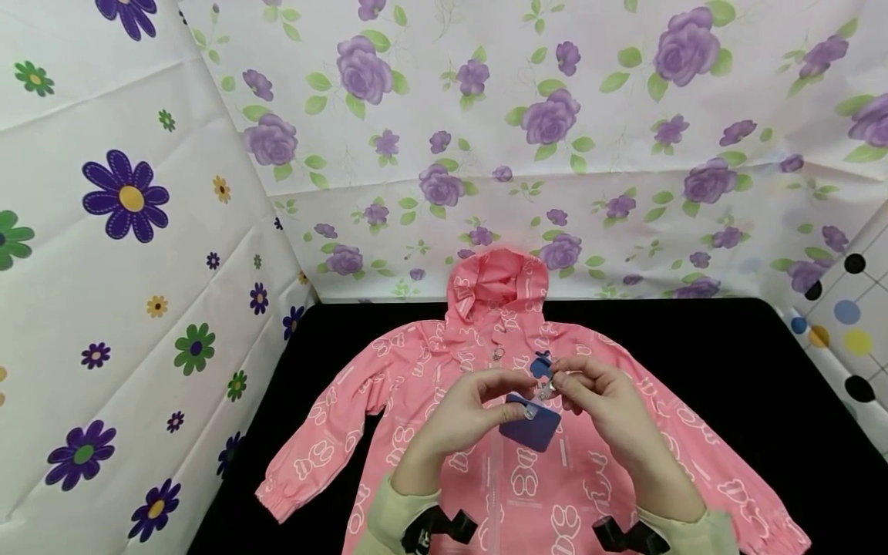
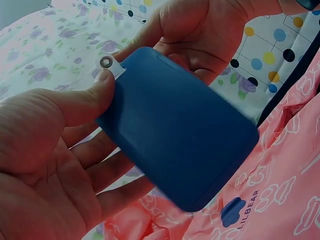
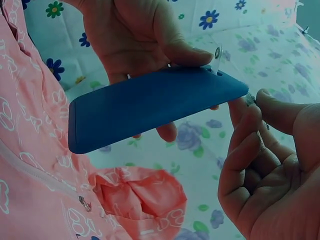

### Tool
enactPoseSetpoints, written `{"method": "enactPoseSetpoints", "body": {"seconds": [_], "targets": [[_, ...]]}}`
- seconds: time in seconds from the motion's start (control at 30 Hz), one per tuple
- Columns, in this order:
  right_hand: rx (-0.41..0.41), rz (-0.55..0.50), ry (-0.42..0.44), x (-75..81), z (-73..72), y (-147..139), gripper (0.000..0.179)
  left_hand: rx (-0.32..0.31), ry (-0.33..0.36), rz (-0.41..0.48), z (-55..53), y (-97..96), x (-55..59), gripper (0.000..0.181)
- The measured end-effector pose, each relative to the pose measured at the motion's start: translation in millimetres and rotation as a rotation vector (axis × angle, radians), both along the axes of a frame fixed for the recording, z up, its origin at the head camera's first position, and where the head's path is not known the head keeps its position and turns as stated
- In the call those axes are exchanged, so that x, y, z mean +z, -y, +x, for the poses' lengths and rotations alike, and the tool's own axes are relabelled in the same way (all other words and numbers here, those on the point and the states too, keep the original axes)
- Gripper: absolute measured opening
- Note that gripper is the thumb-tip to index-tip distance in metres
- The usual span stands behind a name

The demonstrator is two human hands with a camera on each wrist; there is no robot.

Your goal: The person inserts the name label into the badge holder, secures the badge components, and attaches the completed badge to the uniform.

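My left hand (image 1: pixel 468 408) pinches the blue card holder (image 1: pixel 530 432) near its strap end, thumb on top, fingers beneath, above the front of the pink hooded jacket (image 1: pixel 409 362). I have it at one end only, so it could tip or slide out if my thumb eased. The clear strap (image 2: pixel 119 71) might twist if pulled crooked. My right hand (image 1: pixel 600 393) has thumb and forefinger clamped on a small shiny clip (image 3: pixel 251 98); with so little to grip, it could slip. My left wrist view shows the metal snap (image 2: pixel 106 62) face-on and the LILBEAR lettering (image 2: pixel 248 209), mostly covered from my head; my right wrist view shows the clip, which the left one hides.
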State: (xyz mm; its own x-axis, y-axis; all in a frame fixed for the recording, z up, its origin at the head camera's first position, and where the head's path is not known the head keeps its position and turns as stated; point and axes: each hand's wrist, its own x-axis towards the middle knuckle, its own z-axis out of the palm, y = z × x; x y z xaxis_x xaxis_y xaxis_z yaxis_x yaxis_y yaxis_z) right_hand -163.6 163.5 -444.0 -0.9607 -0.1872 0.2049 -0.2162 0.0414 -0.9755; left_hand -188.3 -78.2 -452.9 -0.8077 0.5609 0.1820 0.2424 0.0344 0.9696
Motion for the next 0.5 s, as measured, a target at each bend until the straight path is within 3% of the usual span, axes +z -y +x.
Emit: {"method": "enactPoseSetpoints", "body": {"seconds": [0.23,0.5], "targets": [[-0.022,0.038,-0.029,-1.2,0.7,3.0,0.016,-0.028,0.025,-0.015,1.3,-0.4,3.3,0.03],[-0.083,0.073,-0.065,1.6,3.9,8.1,0.014,0.017,-0.037,-0.093,2.8,-0.2,4.5,0.021]]}}
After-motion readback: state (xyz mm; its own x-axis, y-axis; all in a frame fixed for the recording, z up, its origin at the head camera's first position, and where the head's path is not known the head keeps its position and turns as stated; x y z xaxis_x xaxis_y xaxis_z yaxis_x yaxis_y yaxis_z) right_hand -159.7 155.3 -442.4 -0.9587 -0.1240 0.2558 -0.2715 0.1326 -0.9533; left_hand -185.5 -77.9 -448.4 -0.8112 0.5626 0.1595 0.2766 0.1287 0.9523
